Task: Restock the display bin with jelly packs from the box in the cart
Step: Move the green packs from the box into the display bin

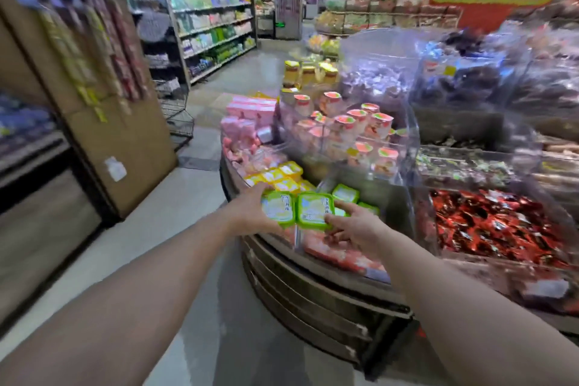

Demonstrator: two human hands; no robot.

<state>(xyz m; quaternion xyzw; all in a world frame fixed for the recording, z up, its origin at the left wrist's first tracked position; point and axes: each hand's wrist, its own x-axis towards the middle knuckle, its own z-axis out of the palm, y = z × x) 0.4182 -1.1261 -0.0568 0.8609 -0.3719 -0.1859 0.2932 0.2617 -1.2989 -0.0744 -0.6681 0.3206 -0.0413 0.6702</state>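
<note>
Two green-rimmed jelly packs sit side by side over the front edge of the display bin (316,263). My left hand (247,213) grips the left jelly pack (279,208) from its left side. My right hand (354,224) holds the right jelly pack (313,210) from its right side. More green packs (346,193) lie in the bin just behind them, and yellow packs (279,177) lie to their left. The box and the cart are out of view.
Clear plastic dividers (404,141) separate the bin's compartments: pink-lidded cups (366,128), pink packets (247,122), red-wrapped sweets (492,226). A cardboard-clad pillar (125,141) with hanging goods stands at left. Shelves (213,28) line the aisle beyond the grey floor (175,204).
</note>
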